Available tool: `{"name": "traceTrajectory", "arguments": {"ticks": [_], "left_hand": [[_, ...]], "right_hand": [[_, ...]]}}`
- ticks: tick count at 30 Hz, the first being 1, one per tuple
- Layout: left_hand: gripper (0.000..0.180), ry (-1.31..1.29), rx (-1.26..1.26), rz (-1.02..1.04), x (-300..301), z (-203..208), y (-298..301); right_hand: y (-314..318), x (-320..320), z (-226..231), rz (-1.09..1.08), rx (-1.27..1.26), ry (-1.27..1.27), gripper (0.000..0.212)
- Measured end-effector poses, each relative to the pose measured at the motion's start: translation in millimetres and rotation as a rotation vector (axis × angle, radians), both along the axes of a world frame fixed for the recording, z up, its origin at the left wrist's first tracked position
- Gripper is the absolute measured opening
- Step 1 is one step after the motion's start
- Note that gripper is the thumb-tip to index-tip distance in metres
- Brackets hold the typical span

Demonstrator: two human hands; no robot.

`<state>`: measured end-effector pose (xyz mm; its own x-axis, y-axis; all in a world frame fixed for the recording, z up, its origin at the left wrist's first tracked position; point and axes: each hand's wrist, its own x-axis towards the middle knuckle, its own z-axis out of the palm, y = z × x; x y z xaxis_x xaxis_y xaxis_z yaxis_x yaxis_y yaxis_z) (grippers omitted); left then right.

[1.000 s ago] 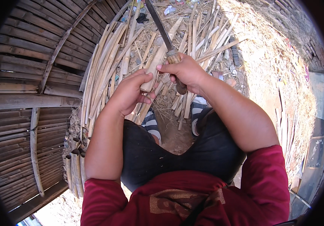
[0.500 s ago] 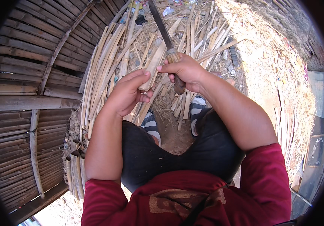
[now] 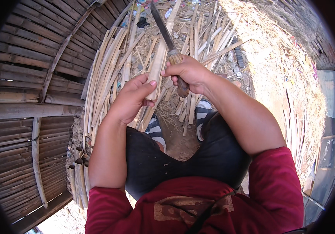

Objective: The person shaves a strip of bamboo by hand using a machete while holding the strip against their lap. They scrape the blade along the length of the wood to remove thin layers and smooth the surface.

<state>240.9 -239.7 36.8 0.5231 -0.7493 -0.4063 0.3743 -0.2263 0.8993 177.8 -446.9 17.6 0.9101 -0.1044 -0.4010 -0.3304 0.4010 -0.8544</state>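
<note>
My knife blade point(image 3: 162, 28) is dull metal; its handle point(image 3: 183, 89) looks like worn wood; my strip point(image 3: 159, 58) is matt, fairly smooth bamboo; my shirt point(image 3: 274, 175) is soft cloth; the slatted wall point(image 3: 11, 140) is rough, weathered bamboo.

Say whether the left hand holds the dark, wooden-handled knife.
No, the right hand grips that knife; the left hand holds a flat, pale bamboo strip.
</note>
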Motion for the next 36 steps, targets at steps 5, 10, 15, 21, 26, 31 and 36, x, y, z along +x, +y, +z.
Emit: {"name": "traceTrajectory", "arguments": {"ticks": [5,10,15,21,26,31,36], "left_hand": [[0.041,-0.110,0.055,-0.017,-4,4,-1],[0.040,-0.156,0.056,0.051,-9,2,-5],[0.037,-0.040,0.053,0.264,7,4,6],[0.035,0.050,0.005,0.267,13,3,11],[0.034,0.103,-0.051,0.337,22,0,21],[0.043,0.108,-0.227,0.312,24,11,33],[0.043,0.151,-0.489,0.308,35,24,55]], "right_hand": [[-1,-1,8,0.015,-0.099,-0.017,0.024],[0,0,3,0.001,-0.178,-0.032,0.025],[-4,0,-9,-0.034,-0.318,0.085,0.026],[-24,0,-12,0.012,-0.429,0.086,0.032],[-21,-8,-1,0.113,-0.841,-0.043,0.037],[-32,-24,21,0.245,-1.227,-0.358,0.034],[-54,-38,54,0.111,-1.453,-0.424,0.035]]}}
